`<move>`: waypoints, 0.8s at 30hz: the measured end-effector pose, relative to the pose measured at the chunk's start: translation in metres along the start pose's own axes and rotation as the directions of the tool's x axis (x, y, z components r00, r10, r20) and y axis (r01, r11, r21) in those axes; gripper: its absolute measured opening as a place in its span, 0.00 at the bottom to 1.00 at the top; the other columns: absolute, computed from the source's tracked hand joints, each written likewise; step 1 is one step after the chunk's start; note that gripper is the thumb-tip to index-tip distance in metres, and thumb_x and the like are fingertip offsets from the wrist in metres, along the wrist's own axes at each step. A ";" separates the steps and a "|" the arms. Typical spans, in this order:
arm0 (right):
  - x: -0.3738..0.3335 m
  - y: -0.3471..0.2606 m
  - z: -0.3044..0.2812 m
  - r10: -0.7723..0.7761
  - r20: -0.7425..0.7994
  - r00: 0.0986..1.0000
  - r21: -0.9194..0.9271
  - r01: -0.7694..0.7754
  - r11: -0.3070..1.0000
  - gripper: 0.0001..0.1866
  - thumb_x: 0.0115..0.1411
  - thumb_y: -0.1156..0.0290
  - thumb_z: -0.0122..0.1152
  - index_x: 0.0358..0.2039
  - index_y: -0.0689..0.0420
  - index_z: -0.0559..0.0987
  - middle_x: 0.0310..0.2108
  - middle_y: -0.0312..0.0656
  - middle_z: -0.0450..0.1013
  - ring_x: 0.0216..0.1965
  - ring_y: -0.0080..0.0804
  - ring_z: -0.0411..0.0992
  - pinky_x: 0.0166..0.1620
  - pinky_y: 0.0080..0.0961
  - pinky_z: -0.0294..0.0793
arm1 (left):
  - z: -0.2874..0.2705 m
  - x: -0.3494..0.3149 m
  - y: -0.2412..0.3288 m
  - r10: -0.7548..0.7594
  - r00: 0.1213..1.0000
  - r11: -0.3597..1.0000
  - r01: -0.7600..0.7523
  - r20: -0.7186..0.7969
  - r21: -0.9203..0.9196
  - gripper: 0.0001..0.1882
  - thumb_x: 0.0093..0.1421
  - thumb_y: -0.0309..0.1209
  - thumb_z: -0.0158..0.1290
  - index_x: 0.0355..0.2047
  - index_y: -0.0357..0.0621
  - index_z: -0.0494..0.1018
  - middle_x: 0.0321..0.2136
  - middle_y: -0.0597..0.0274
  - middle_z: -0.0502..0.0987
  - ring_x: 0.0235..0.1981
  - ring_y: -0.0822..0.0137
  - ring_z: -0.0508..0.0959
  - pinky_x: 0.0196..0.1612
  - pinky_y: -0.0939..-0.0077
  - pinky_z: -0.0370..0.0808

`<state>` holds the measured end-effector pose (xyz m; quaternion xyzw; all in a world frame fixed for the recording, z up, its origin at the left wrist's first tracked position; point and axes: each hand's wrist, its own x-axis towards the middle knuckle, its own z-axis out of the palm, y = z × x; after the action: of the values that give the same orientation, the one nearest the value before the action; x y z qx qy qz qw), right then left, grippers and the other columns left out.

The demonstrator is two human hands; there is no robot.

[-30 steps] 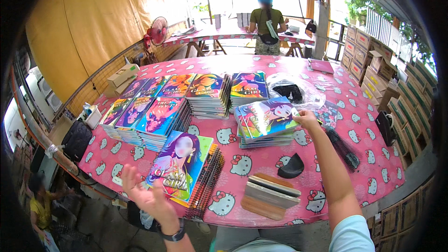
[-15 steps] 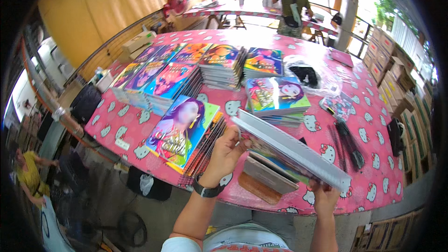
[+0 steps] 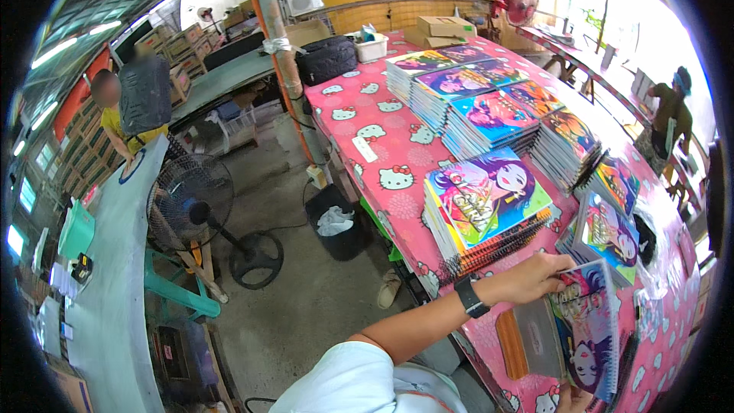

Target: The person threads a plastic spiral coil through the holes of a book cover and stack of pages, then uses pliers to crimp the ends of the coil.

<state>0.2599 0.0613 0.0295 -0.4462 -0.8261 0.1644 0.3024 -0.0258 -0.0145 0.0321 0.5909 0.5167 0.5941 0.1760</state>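
My left hand (image 3: 535, 277), with a dark watch on its wrist, grips the upper edge of a colourful notebook (image 3: 589, 329). Its cover shows a drawn figure with dark hair, and a pale page edge runs down the far side. Whether it is one thick notebook or several together I cannot tell. My right hand (image 3: 573, 398) closes on the lower end, partly cut off by the picture's edge. Just left of the notebook, a flat grey piece (image 3: 541, 336) rests against a brown wooden block (image 3: 512, 343). Nearer the left stands a pile of spiral-bound notebooks (image 3: 489, 203).
More notebook piles (image 3: 497, 116) cover the middle of the pink patterned table (image 3: 375, 118). Another short pile (image 3: 604, 229) lies beyond my left hand. A standing fan (image 3: 199, 210) and a black bin (image 3: 334, 226) are on the floor to the left. Other people work at both sides.
My view has swung to the left, bringing the fan and side bench into sight. The notebook has turned so its cover faces me; both hands still hold it.
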 end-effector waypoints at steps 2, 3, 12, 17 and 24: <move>0.006 -0.002 0.004 -0.073 0.014 0.997 -0.002 0.073 0.997 0.33 0.48 0.54 0.69 0.43 0.71 0.72 0.43 0.59 0.71 0.44 0.51 0.69 0.50 0.40 0.68 | 0.001 -0.008 -0.019 -0.039 0.997 0.992 0.046 -0.066 0.116 0.17 0.52 0.24 0.55 0.43 0.37 0.70 0.37 0.50 0.75 0.40 0.54 0.76 0.44 0.65 0.71; 0.012 -0.002 0.005 -0.114 0.019 0.993 0.006 0.113 0.994 0.33 0.48 0.54 0.69 0.43 0.70 0.72 0.44 0.59 0.70 0.45 0.51 0.69 0.50 0.40 0.67 | 0.002 -0.015 -0.028 -0.060 0.992 0.981 0.079 -0.109 0.177 0.17 0.52 0.24 0.55 0.43 0.37 0.70 0.37 0.49 0.75 0.40 0.54 0.76 0.44 0.65 0.71; 0.048 -0.014 0.029 -0.390 0.126 0.912 0.013 0.391 0.920 0.33 0.52 0.53 0.64 0.49 0.66 0.69 0.50 0.58 0.66 0.50 0.50 0.65 0.54 0.41 0.63 | 0.037 -0.006 -0.038 -0.253 0.865 0.966 0.202 -0.433 -0.161 0.27 0.55 0.48 0.57 0.47 0.42 0.68 0.36 0.59 0.71 0.39 0.68 0.70 0.46 0.72 0.67; 0.037 -0.020 0.057 -0.504 0.250 0.827 0.059 0.506 0.860 0.33 0.54 0.53 0.62 0.52 0.64 0.67 0.53 0.57 0.63 0.53 0.50 0.63 0.56 0.42 0.60 | 0.044 0.001 -0.033 -0.206 0.807 0.976 0.129 -0.554 -0.175 0.22 0.56 0.44 0.54 0.42 0.38 0.69 0.27 0.63 0.71 0.31 0.71 0.72 0.38 0.73 0.69; 0.030 -0.021 0.077 -0.574 0.309 0.758 0.088 0.579 0.811 0.34 0.57 0.52 0.59 0.57 0.61 0.65 0.58 0.56 0.59 0.58 0.50 0.60 0.59 0.43 0.57 | 0.053 0.006 -0.034 -0.255 0.785 0.966 0.179 -0.565 -0.189 0.12 0.60 0.36 0.50 0.40 0.42 0.70 0.23 0.67 0.70 0.28 0.74 0.70 0.32 0.74 0.66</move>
<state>0.1842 0.0750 -0.0075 -0.1395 -0.9619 0.1283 0.1968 0.0063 0.0256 -0.0057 0.3039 0.5720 0.7536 0.1124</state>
